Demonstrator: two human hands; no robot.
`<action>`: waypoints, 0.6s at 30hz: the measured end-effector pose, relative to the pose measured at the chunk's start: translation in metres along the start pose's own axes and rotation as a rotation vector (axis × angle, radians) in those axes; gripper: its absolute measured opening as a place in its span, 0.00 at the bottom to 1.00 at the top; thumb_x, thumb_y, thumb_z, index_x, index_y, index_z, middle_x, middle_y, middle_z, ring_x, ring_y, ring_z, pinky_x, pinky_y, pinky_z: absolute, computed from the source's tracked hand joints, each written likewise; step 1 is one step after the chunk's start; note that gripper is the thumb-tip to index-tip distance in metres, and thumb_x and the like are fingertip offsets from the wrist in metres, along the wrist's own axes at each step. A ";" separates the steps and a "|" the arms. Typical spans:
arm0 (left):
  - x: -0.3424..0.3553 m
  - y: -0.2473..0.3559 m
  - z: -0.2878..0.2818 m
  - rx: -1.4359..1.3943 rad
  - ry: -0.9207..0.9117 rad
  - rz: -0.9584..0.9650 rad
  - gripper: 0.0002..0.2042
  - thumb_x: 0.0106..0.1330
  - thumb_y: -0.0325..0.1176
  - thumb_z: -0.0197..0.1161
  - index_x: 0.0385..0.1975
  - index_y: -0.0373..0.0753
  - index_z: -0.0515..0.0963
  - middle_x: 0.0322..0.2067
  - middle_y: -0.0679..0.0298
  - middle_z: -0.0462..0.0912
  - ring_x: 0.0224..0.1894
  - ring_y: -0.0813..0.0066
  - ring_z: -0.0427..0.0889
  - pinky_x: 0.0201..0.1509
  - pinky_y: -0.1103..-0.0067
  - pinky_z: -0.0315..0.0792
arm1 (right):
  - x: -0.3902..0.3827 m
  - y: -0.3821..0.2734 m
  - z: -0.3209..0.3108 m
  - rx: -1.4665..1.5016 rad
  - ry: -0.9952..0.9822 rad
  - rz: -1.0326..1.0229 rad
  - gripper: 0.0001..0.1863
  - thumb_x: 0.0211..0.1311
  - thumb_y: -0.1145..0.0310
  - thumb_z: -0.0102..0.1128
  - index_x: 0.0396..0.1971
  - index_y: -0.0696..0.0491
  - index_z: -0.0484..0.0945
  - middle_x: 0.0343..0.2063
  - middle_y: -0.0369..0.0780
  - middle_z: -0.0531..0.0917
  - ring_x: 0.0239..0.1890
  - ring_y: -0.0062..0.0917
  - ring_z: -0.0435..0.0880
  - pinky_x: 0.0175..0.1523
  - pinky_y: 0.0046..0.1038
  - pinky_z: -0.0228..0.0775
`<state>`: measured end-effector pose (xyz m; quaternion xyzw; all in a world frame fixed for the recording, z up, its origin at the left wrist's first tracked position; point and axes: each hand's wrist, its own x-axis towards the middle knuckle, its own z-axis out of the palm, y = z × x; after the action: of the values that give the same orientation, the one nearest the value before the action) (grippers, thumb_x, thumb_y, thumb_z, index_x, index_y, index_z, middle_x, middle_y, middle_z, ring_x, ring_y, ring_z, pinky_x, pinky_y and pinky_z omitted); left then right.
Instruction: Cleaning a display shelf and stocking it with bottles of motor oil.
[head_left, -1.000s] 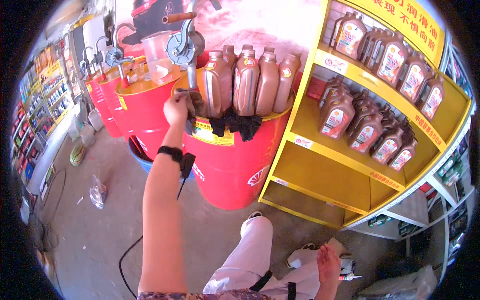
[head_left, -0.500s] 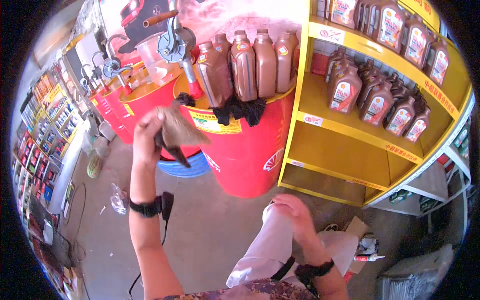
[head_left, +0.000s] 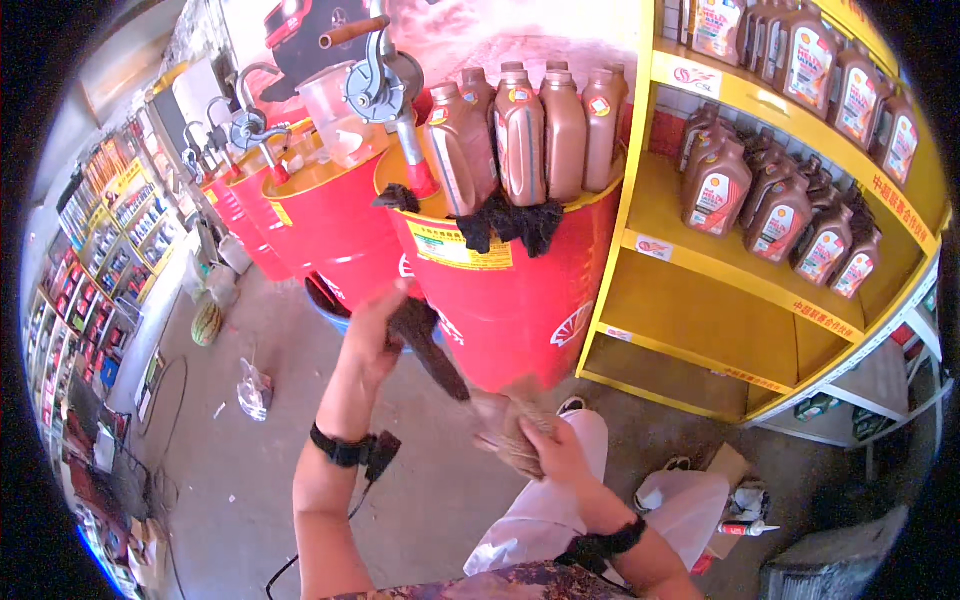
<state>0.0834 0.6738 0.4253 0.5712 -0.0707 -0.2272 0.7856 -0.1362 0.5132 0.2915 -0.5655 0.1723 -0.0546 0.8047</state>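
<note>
My left hand (head_left: 385,330) grips a dark brown cloth (head_left: 432,356) in front of the red oil drum (head_left: 500,300). The cloth stretches down to my right hand (head_left: 540,450), which is closed on its lighter brown, bunched end near my knee. On the drum's yellow top stand several brown plastic bottles (head_left: 565,135) beside a hand-crank pump (head_left: 385,85), with black cloths (head_left: 500,225) hanging over the rim beneath them.
More red drums (head_left: 320,215) with pumps stand leftward. A yellow shelf unit (head_left: 700,330) with brown bottles stands right. A watermelon (head_left: 206,325), plastic bag (head_left: 255,390), cable (head_left: 175,420), cardboard (head_left: 725,462) and white tube (head_left: 740,528) lie on the floor.
My left hand pulled the cloth off the drum's rim and brought it down in front. My right hand rose from low at the right and now grips the cloth's other end.
</note>
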 end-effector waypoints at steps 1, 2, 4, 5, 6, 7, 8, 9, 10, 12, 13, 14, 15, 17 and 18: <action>0.025 0.005 -0.011 -0.105 0.060 0.034 0.13 0.67 0.40 0.59 0.43 0.37 0.77 0.37 0.63 0.82 0.38 0.71 0.80 0.43 0.74 0.74 | -0.005 -0.007 -0.010 0.044 -0.007 0.014 0.16 0.63 0.67 0.59 0.49 0.57 0.76 0.40 0.35 0.82 0.42 0.19 0.80 0.46 0.25 0.73; 0.042 0.017 -0.011 -0.209 0.048 0.081 0.10 0.67 0.39 0.59 0.38 0.38 0.77 0.33 0.63 0.81 0.36 0.72 0.80 0.39 0.73 0.75 | -0.013 -0.018 -0.017 0.044 -0.001 0.007 0.16 0.63 0.67 0.59 0.49 0.57 0.76 0.40 0.35 0.82 0.42 0.19 0.80 0.46 0.25 0.73; 0.090 0.038 -0.028 -0.303 0.053 0.182 0.09 0.66 0.38 0.60 0.33 0.38 0.76 0.27 0.63 0.78 0.28 0.72 0.77 0.35 0.73 0.76 | -0.031 -0.039 -0.025 0.151 0.097 -0.017 0.15 0.63 0.68 0.59 0.48 0.57 0.76 0.40 0.35 0.82 0.40 0.20 0.81 0.46 0.26 0.75; 0.109 0.050 -0.027 -0.336 0.062 0.211 0.09 0.66 0.38 0.60 0.33 0.38 0.76 0.25 0.64 0.77 0.27 0.72 0.77 0.33 0.74 0.76 | -0.037 -0.040 -0.035 0.151 0.102 -0.022 0.15 0.63 0.68 0.59 0.48 0.57 0.76 0.40 0.35 0.82 0.40 0.20 0.81 0.46 0.26 0.75; 0.130 0.061 -0.026 -0.369 0.071 0.240 0.09 0.66 0.38 0.60 0.32 0.38 0.75 0.24 0.64 0.76 0.26 0.72 0.77 0.31 0.75 0.75 | -0.044 -0.038 -0.046 0.128 0.180 0.008 0.14 0.63 0.69 0.58 0.47 0.57 0.76 0.40 0.35 0.82 0.41 0.21 0.81 0.46 0.27 0.75; 0.152 0.074 -0.035 -0.368 0.066 0.248 0.09 0.66 0.38 0.60 0.32 0.38 0.75 0.24 0.64 0.76 0.26 0.72 0.77 0.31 0.75 0.75 | -0.048 -0.040 -0.053 0.107 0.249 0.037 0.14 0.63 0.70 0.58 0.47 0.58 0.76 0.40 0.35 0.82 0.41 0.22 0.81 0.47 0.28 0.75; 0.179 0.084 -0.048 -0.413 0.103 0.275 0.10 0.67 0.38 0.60 0.31 0.37 0.75 0.24 0.65 0.75 0.26 0.72 0.77 0.28 0.77 0.75 | -0.054 -0.049 -0.054 0.109 0.246 0.030 0.14 0.63 0.70 0.58 0.47 0.58 0.76 0.40 0.35 0.82 0.41 0.22 0.81 0.47 0.28 0.75; 0.202 0.089 -0.054 -0.459 0.135 0.294 0.10 0.67 0.38 0.60 0.31 0.37 0.75 0.23 0.65 0.74 0.25 0.72 0.77 0.26 0.78 0.75 | -0.064 -0.059 -0.055 0.159 0.300 0.097 0.15 0.62 0.69 0.58 0.48 0.57 0.76 0.41 0.36 0.82 0.42 0.24 0.81 0.47 0.28 0.75; 0.220 0.090 -0.047 -0.461 0.116 0.289 0.10 0.67 0.38 0.60 0.31 0.37 0.75 0.23 0.65 0.74 0.25 0.72 0.77 0.26 0.78 0.75 | -0.069 -0.065 -0.059 0.210 0.363 0.159 0.16 0.61 0.68 0.59 0.49 0.55 0.76 0.42 0.37 0.82 0.44 0.26 0.81 0.47 0.29 0.75; 0.248 0.090 -0.025 -0.254 0.359 0.416 0.10 0.65 0.37 0.62 0.27 0.37 0.74 0.19 0.67 0.71 0.22 0.71 0.76 0.25 0.82 0.74 | -0.073 -0.038 -0.089 0.205 0.471 0.113 0.16 0.61 0.68 0.59 0.49 0.55 0.76 0.41 0.37 0.82 0.43 0.27 0.81 0.46 0.30 0.75; 0.266 0.089 -0.033 -0.253 0.349 0.417 0.10 0.65 0.37 0.62 0.27 0.37 0.74 0.19 0.67 0.71 0.22 0.71 0.76 0.25 0.82 0.74 | -0.077 -0.027 -0.101 0.198 0.543 0.089 0.16 0.61 0.68 0.59 0.48 0.54 0.76 0.40 0.37 0.82 0.42 0.28 0.81 0.45 0.30 0.76; 0.281 0.096 -0.061 -0.158 0.394 0.351 0.09 0.63 0.36 0.62 0.27 0.36 0.75 0.19 0.66 0.73 0.23 0.70 0.77 0.27 0.80 0.75 | -0.083 -0.029 -0.103 0.205 0.525 0.086 0.16 0.61 0.68 0.59 0.48 0.54 0.76 0.40 0.37 0.82 0.42 0.28 0.81 0.45 0.30 0.76; 0.298 0.082 -0.089 -0.047 0.466 0.245 0.08 0.62 0.34 0.62 0.28 0.35 0.76 0.19 0.65 0.75 0.24 0.69 0.78 0.28 0.78 0.76 | -0.077 -0.028 -0.108 0.247 0.515 0.126 0.16 0.60 0.68 0.59 0.48 0.55 0.76 0.42 0.38 0.82 0.42 0.29 0.81 0.46 0.31 0.76; 0.305 0.060 -0.087 0.239 0.502 0.356 0.08 0.61 0.33 0.61 0.32 0.34 0.77 0.22 0.63 0.77 0.28 0.67 0.79 0.33 0.76 0.75 | -0.088 -0.029 -0.117 0.294 0.550 0.117 0.16 0.60 0.69 0.59 0.48 0.55 0.76 0.43 0.38 0.81 0.43 0.29 0.81 0.46 0.31 0.76; 0.302 0.050 -0.091 0.527 0.549 0.480 0.10 0.59 0.32 0.60 0.36 0.33 0.77 0.25 0.61 0.80 0.31 0.66 0.80 0.37 0.74 0.75 | -0.092 -0.028 -0.120 0.273 0.579 0.038 0.16 0.61 0.67 0.58 0.48 0.55 0.75 0.45 0.39 0.80 0.45 0.30 0.80 0.48 0.31 0.75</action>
<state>0.3986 0.6327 0.3963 0.7582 -0.0457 0.1471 0.6335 -0.2596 0.4221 0.3008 -0.4100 0.3958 -0.2210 0.7915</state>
